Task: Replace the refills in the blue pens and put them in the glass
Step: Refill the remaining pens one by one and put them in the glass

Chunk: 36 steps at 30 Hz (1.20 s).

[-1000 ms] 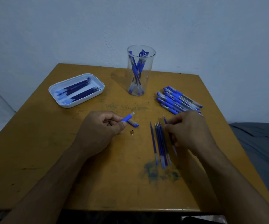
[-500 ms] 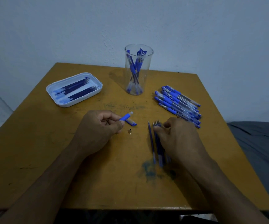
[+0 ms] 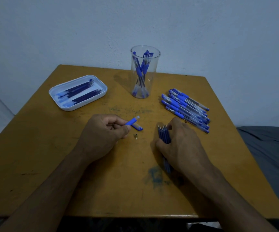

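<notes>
Blue refills (image 3: 164, 136) gripped by right hand (image 3: 182, 144), lower ends hidden; left hand (image 3: 105, 133) pinches pen barrel (image 3: 132, 121).

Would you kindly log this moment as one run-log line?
left hand: holds pen barrel | right hand: grips refills | glass: holds pens | metal tip: on table

1 glass (image 3: 145, 72), 1 tray (image 3: 56, 96), 2 hands.

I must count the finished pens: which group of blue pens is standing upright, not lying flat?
The pens in the glass, at the table's far middle. They stand leaning inside it; the pile of pens to its right lies flat.
</notes>
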Available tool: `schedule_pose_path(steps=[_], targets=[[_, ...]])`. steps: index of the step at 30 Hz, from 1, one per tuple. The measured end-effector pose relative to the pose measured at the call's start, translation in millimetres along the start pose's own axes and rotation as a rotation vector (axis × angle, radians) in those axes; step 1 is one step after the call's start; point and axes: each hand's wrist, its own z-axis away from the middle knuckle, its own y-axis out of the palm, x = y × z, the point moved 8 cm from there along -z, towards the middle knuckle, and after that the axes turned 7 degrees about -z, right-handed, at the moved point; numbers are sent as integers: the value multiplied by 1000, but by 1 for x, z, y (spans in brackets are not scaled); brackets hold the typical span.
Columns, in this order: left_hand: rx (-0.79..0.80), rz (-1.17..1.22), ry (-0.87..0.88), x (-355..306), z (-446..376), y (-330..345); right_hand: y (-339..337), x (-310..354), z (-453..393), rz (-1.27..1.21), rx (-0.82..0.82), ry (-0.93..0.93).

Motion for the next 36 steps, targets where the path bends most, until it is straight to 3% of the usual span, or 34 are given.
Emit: schedule_pose_path(steps=[9,16,21,29,33,36], targets=[[-17,19,-1,-1,-1,-1,-1,2,1,-10,28,-19],[-120,109,-19,5,-2,-23,-5,20,3,76,8,-69],[-371,186,-30,21,0,-79,8,72,-4,79,47,-186],[-702,259,-185,72,9,-159,49,206,-52,120,-84,-552],[-797,277,-231,91,13,-182,84,255,-99,275,-30,-612],[-835,284,-239,102,13,-194,107,270,-122,399,110,-620]])
